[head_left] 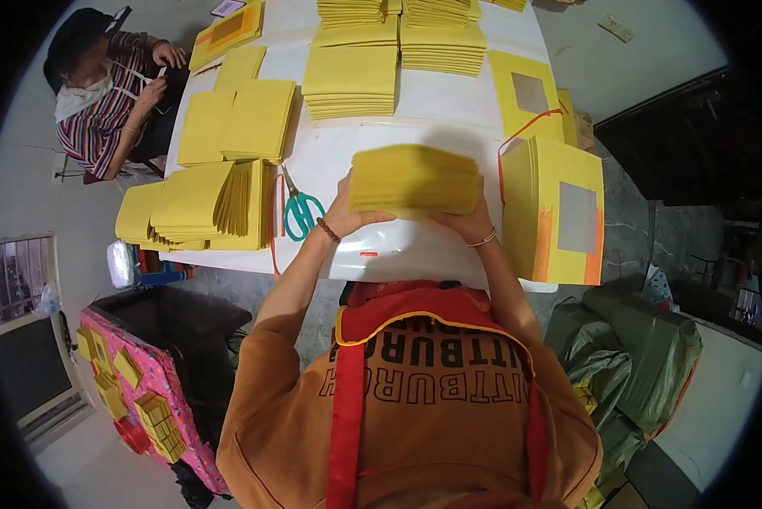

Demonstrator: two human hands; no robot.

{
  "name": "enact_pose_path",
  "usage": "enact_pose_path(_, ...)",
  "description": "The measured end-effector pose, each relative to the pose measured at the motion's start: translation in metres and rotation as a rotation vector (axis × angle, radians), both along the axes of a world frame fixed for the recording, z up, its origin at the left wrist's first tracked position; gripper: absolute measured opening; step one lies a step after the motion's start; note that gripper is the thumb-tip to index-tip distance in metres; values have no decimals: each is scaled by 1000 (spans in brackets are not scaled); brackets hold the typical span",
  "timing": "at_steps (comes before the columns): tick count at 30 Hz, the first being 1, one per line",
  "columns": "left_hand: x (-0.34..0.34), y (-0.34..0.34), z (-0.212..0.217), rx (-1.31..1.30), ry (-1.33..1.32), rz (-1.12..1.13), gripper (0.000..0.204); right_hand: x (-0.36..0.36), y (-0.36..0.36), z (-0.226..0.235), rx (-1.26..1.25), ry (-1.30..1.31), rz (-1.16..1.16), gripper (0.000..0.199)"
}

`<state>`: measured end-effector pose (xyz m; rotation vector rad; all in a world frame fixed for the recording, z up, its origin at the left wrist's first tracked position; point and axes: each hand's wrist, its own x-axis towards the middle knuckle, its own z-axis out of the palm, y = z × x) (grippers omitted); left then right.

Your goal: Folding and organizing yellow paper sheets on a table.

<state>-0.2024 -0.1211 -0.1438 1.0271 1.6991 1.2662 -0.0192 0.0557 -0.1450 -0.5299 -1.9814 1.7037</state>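
Head view: the white table (332, 142) is cut off at the top; over its near side, a motion-blurred yellow stack (415, 180) is gripped between the left hand (347, 212) and right hand (474, 220), both partly hidden by it.

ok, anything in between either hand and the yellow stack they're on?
Nothing visible. The left hand and right hand hold the stack directly, one at each end. The nearby scissors lie on the table left of the left hand, outside the grip.
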Motion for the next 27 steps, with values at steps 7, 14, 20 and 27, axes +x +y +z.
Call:
enact_pose_path(7,-3,-1,-10,-112,487,-110,75,3,6,-40,575,-226,-17,74)
enact_pose_path(14,7,-10,39,291,-362,151,79,2,-2,-6,-1096,21,130,49)
enact_pose_path(20,29,5,83,423,-393,33,63,8,-18,-3,-1678,244,430,55)
enact_pose_path(27,41,9,102,369,-326,237,48,8,-18,1,-1710,171,365,57)
